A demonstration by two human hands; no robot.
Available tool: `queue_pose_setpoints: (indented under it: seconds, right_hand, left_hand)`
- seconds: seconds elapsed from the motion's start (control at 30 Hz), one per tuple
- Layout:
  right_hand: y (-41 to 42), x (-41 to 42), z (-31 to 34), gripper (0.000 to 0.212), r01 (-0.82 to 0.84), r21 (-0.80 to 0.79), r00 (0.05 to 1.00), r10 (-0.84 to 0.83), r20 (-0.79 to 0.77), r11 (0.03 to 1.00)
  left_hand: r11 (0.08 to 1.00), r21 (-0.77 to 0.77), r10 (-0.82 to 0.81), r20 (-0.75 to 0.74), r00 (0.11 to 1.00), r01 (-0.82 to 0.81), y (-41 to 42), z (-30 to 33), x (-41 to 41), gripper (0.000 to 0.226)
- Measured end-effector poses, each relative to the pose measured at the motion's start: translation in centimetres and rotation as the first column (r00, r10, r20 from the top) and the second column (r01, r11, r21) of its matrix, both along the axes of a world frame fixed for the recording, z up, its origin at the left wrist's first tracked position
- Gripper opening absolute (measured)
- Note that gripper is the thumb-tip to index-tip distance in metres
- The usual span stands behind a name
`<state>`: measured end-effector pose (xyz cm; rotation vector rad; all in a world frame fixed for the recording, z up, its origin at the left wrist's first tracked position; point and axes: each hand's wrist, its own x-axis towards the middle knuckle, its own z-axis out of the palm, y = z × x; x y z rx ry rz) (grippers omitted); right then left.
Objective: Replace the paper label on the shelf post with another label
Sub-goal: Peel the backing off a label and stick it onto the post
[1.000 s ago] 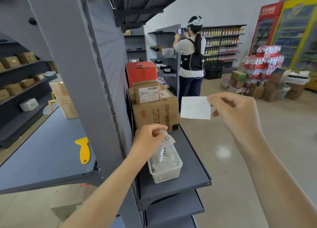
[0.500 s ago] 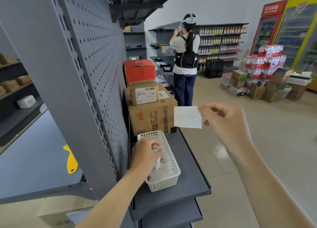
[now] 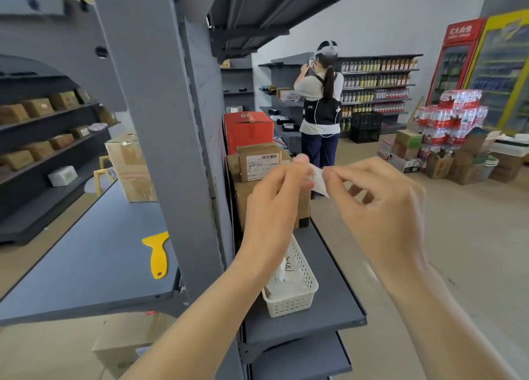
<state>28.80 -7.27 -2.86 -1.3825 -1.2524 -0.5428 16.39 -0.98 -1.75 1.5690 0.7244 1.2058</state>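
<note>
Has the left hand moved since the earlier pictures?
Yes. The left hand rose out of the white basket to meet the paper label above the shelf.

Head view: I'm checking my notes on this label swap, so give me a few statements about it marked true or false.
1. Both hands pinch the paper label. True.
2. The yellow scraper is in the left hand. False: it lies on the grey shelf left of the post.
3. The white basket sits on the shelf below the hands. True.
4. The right hand rests inside the basket. False: it is raised, holding the label.
5. The basket is empty. False: it holds papers with writing.
</note>
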Motion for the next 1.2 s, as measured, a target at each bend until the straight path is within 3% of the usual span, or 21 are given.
queue_pose_setpoints:
  seconds: [0.17,0.33,0.4,0.47,0.57,0.63,0.8,0.9,1.1,1.2]
  right_hand:
    - [-0.2,-1.7,0.8,0.013,0.023,0.049,0.982,-0.032,0.188,0.999]
    - [-1.0,-3.1,1.9,0.023,-0.055,0.021,0.966,0.048,0.254,0.998]
    - [-1.3,-4.2,2.6,0.023,-0.117,0.043,0.983,0.110,0.148,0.992]
    - [-1.6,-5.5,3.6,0.023,-0.203,0.069,0.973,0.209,-0.093,0.977]
    - [-1.4,-7.3,5.3,0.015,-0.427,0.034,0.825,0.404,-0.395,0.904]
    - [-0.9,-8.5,5.8,0.008,-0.516,0.053,0.755,0.483,-0.443,0.855]
    - [1.1,-11.4,6.0,0.021,-0.507,0.008,0.798,0.473,-0.372,0.862]
    - [2.4,-12.8,5.8,0.031,-0.486,-0.087,0.840,0.436,-0.323,0.870]
    - [4.5,-13.6,5.3,0.036,-0.343,-0.163,0.929,0.308,-0.206,0.925]
    - [4.9,-14.0,5.4,0.035,-0.268,-0.195,0.960,0.244,-0.141,0.943]
  left_hand:
    - [0.998,0.068,-0.016,0.004,1.000,0.016,-0.6,2.3,-2.0,0.012]
    - [0.987,0.157,0.042,0.015,0.999,-0.044,-0.6,4.1,-4.7,0.010]
    - [0.977,0.194,0.088,0.023,0.996,-0.091,-0.8,4.5,-6.2,0.009]
    - [0.974,0.202,0.092,0.043,0.995,-0.099,-1.2,4.9,-7.7,0.007]
    - [0.980,0.191,0.043,0.096,0.994,-0.061,-2.0,5.5,-10.1,0.010]
    - [0.972,0.222,0.057,0.091,0.994,-0.076,-2.2,5.7,-11.5,0.015]
    - [0.958,0.227,0.164,0.063,0.984,-0.174,-1.8,5.8,-14.7,0.012]
    - [0.902,0.316,0.312,-0.007,0.950,-0.294,-0.9,5.8,-16.2,0.020]
    - [0.786,0.486,0.505,-0.149,0.850,-0.382,0.7,4.8,-17.9,0.016]
    - [0.785,0.464,0.527,-0.152,0.836,-0.410,1.6,4.0,-18.0,0.016]
